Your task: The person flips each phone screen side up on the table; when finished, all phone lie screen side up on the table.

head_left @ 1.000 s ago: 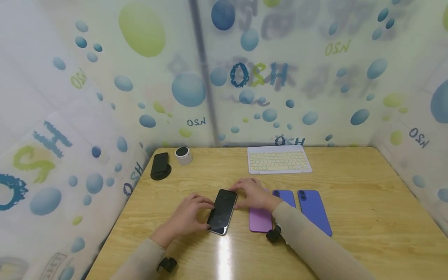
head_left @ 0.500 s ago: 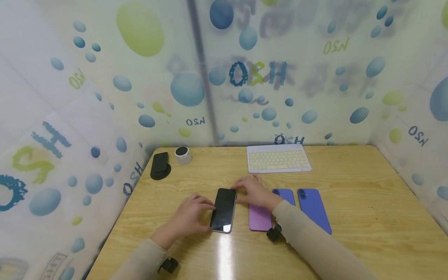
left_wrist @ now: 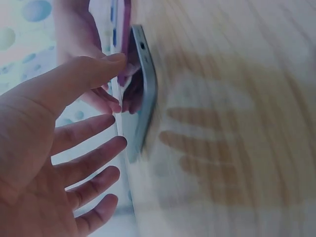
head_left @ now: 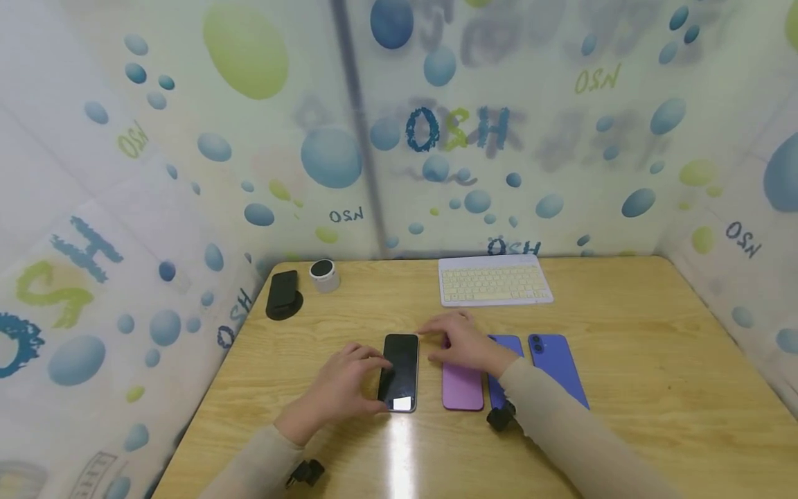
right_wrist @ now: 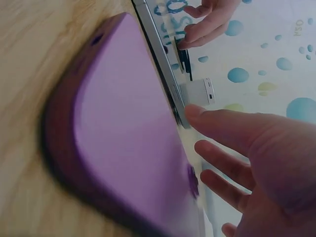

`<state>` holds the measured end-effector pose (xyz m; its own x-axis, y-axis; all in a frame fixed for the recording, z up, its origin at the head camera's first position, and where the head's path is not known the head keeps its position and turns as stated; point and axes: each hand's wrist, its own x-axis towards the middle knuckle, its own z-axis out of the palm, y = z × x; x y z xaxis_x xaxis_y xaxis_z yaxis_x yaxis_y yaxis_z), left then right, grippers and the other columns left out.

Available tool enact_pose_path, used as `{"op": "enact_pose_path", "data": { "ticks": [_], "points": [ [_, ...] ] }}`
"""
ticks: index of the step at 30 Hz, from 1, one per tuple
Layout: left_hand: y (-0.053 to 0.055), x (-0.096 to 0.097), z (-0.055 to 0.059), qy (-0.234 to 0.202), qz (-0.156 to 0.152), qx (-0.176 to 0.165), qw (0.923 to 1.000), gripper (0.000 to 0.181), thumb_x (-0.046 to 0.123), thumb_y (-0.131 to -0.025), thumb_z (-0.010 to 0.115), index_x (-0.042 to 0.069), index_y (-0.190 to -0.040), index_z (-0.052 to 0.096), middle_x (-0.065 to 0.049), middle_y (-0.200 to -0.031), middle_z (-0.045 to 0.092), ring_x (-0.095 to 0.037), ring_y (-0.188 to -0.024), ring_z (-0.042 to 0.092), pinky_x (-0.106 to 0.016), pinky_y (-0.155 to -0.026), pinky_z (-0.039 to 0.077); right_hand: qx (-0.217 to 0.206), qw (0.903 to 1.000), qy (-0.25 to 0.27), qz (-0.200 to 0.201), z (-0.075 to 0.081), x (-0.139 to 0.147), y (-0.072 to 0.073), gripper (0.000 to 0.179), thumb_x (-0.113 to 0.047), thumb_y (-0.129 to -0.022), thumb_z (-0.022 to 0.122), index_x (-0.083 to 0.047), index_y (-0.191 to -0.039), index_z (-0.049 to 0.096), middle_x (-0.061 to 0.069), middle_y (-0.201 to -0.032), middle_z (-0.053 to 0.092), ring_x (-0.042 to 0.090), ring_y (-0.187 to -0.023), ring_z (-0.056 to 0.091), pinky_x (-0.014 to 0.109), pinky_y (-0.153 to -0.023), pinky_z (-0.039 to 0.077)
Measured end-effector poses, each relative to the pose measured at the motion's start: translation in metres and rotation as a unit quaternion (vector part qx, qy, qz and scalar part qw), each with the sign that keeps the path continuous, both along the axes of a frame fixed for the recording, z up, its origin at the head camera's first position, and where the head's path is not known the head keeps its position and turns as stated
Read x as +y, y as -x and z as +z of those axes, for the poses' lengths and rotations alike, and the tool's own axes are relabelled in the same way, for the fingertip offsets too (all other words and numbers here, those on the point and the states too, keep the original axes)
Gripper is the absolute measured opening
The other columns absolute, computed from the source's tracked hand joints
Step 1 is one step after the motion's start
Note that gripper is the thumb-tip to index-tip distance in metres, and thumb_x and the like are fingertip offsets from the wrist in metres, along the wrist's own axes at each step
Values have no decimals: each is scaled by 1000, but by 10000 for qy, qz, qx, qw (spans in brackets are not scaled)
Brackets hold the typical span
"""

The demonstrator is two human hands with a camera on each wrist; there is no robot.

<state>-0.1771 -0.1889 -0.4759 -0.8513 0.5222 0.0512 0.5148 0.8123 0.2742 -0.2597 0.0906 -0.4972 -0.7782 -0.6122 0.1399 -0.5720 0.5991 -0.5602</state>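
A black-screened smartphone [head_left: 402, 364] lies face up on the table, lengthwise to me. My left hand [head_left: 341, 389] is at its left side, thumb by the near corner and fingertips overlapping the left edge in the head view. The left wrist view shows that hand [left_wrist: 37, 133] with fingers spread and nothing gripped, the phone's edge [left_wrist: 149, 84] beyond. To the phone's right, my right hand [head_left: 467, 344] hovers over the top of a purple phone [head_left: 463, 388], its index fingertip close to the black phone's upper right corner. Its fingers [right_wrist: 224, 163] look relaxed in the right wrist view.
Two blue phones lie further right: one [head_left: 497, 394] partly under my right forearm, the other [head_left: 557, 362] beside it. A white keyboard [head_left: 494, 283] lies at the back. A small white speaker [head_left: 325, 277] and a black stand [head_left: 283, 296] occupy the back left.
The black phone has turned from slanted to straight and shifted slightly right. My right hand has drawn off to the right, away from its edge; my left hand has moved slightly right.
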Motion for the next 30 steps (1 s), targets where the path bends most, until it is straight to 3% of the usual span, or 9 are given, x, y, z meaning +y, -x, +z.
{"op": "enact_pose_path", "data": {
  "ticks": [5, 12, 19, 30],
  "points": [
    [5, 19, 3, -53, -241, 65, 9997, 61, 49, -73, 89, 23, -126, 73, 5, -129, 67, -19, -117, 55, -44, -100, 50, 309, 9995, -27, 19, 1, 21, 0, 46, -23, -81, 85, -15, -125, 74, 4, -130, 72, 31, -128, 59, 64, -112, 29],
    [11, 44, -2, -204, -496, -135, 9985, 59, 49, -77, 87, 23, -128, 72, 6, -133, 68, -16, -115, 54, -40, -99, 49, -97, 9999, -123, -40, 0, 55, -8, 50, -23, -84, 86, -17, -132, 71, 7, -137, 67, 35, -134, 53, 67, -115, 24],
    [12, 60, -5, -18, -635, -204, 9978, 60, 51, -79, 86, 23, -130, 71, 5, -139, 65, -17, -117, 52, -37, -99, 50, -269, 9985, -429, -210, -3, 83, -9, 53, -33, -86, 84, -18, -135, 69, 8, -142, 63, 37, -139, 50, 69, -115, 25],
    [22, 81, -15, -113, -854, -299, 9958, 64, 53, -76, 86, 24, -131, 70, 7, -139, 63, -13, -112, 47, -29, -95, 45, -288, 9982, -480, -206, -5, 95, -8, 57, -36, -83, 86, -18, -134, 70, 6, -138, 65, 34, -135, 52, 70, -113, 23]
  ]
}}
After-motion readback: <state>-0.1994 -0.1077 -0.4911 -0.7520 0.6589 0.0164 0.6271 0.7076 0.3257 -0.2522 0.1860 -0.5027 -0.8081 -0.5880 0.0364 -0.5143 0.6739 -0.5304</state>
